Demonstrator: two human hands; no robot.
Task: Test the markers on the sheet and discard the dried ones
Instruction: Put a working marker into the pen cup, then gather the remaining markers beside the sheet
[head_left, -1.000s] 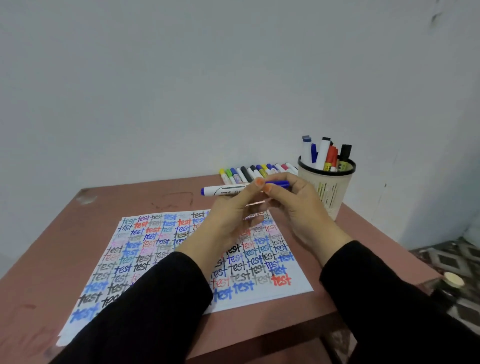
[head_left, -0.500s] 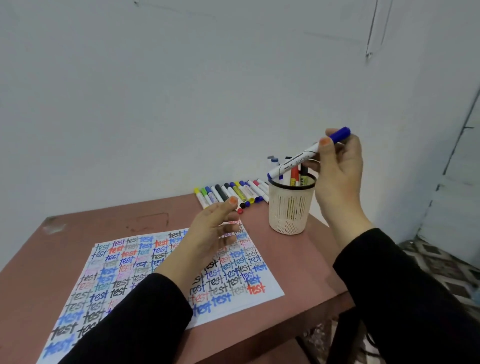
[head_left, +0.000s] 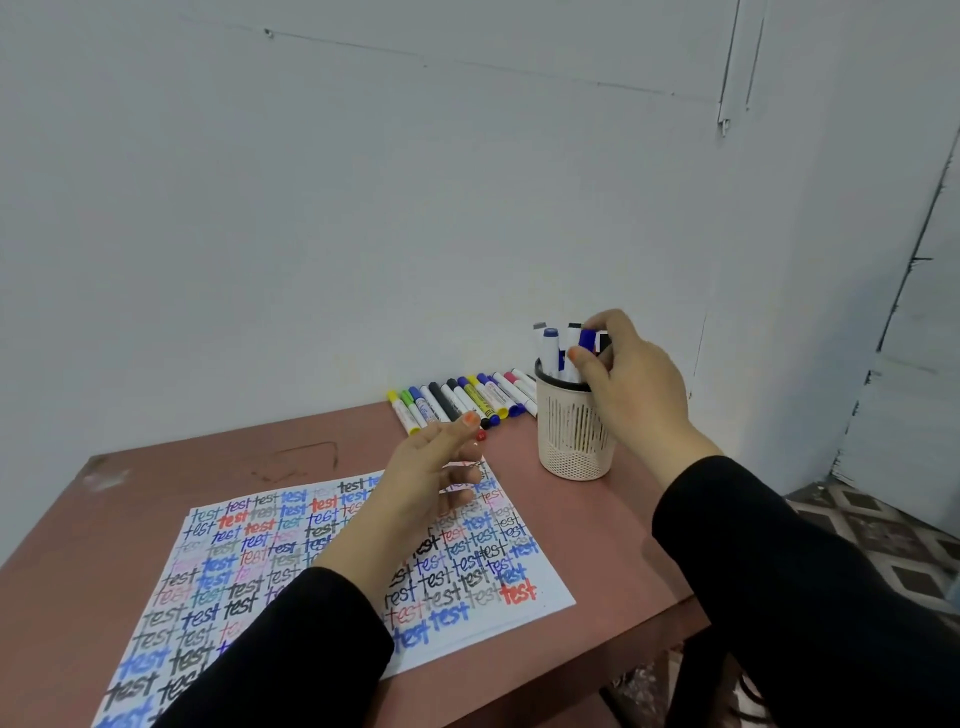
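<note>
One view only, from the head camera. Most of the sheet (head_left: 260, 561) is already covered in rows of the word "test" in black, blue, red, teal and faint grey or pink, so I judge the testing well along. Some bare paper shows only at the margins.

My right hand (head_left: 628, 384) has its fingers and thumb curled round the cap of a blue-capped marker (head_left: 587, 340). That marker stands nearly upright in the cup (head_left: 571, 441) directly under the hand, among the others there. I read this as one marker being dropped in or drawn out, and I cannot tell which. I also cannot tell whether the cup is the keep pile or the discard pile.

My left hand (head_left: 431, 473) holds nothing. Its fingers are loosely spread and it hovers over the far edge of the sheet, apart from the paper.

Counts: one sheet and one cup, with at least five marker tops showing above its rim, the held one included. Just beyond the left fingertips a row of markers (head_left: 462, 400) lies side by side against the wall. There are about a dozen, packed too closely for an exact count. Whether those have been tested is not shown, so what remains is uncertain. Everything sits on one table (head_left: 613, 540).
</note>
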